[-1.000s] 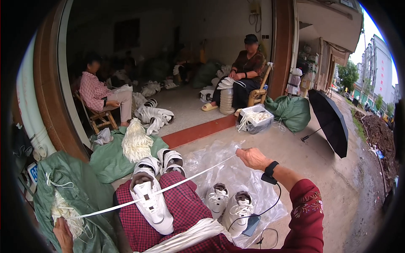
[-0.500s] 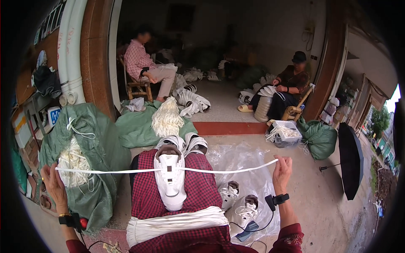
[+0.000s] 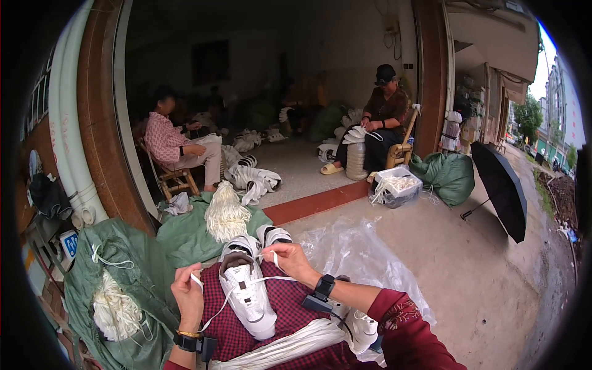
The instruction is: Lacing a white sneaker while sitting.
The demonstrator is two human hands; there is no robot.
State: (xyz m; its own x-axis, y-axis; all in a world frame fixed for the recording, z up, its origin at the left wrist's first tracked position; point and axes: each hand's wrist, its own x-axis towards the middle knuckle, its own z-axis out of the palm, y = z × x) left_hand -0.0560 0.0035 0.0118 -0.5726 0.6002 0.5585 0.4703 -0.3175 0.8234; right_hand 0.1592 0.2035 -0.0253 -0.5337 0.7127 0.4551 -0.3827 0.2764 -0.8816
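Observation:
A white sneaker [image 3: 256,317] with a dark collar lies on my lap, over red-and-black checked cloth [image 3: 288,300], its toe pointing toward me. One white shoelace [image 3: 279,279] crosses its upper, and both halves hang slack. To the left of the shoe, my left hand [image 3: 187,295] is closed in a pinch on one lace end. My right hand [image 3: 292,261], above the shoe's right side near the collar, pinches the other lace part. Across my lap nearest me rests a bundle of white laces [image 3: 287,345].
More white shoes [image 3: 362,328] rest beside my lap on clear plastic sheeting [image 3: 385,262]. Green sacks [image 3: 132,246] with white laces stand left. Two seated people [image 3: 182,139] [image 3: 385,117] work inside the doorway. A lace-filled box [image 3: 398,187] and open black umbrella [image 3: 499,191] are at right.
Both hands have come inward from wide apart to either side of the sneaker. The lace, earlier stretched across, now hangs slack. The whole view has swung to the right.

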